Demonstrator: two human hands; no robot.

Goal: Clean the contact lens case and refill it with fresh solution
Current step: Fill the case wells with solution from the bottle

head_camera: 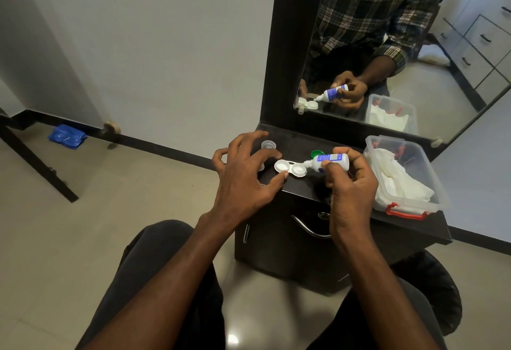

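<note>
A white contact lens case (290,168) lies open on the dark dresser top (298,189), both wells uncovered. My left hand (246,172) steadies it, with the thumb tip touching its near edge and the forefinger at its far left side. My right hand (348,181) grips a small white solution bottle (329,162) with a blue label, tipped sideways, its nozzle over the right well. A green cap (317,153) lies just behind the bottle. A small clear cap (268,145) stands behind my left forefinger.
A clear plastic box (431,183) with red latches holds white tissues on the right of the dresser top. A dark-framed mirror (387,59) rises behind. A drawer with a metal handle (309,228) sits below. A blue packet (67,136) lies on the floor, far left.
</note>
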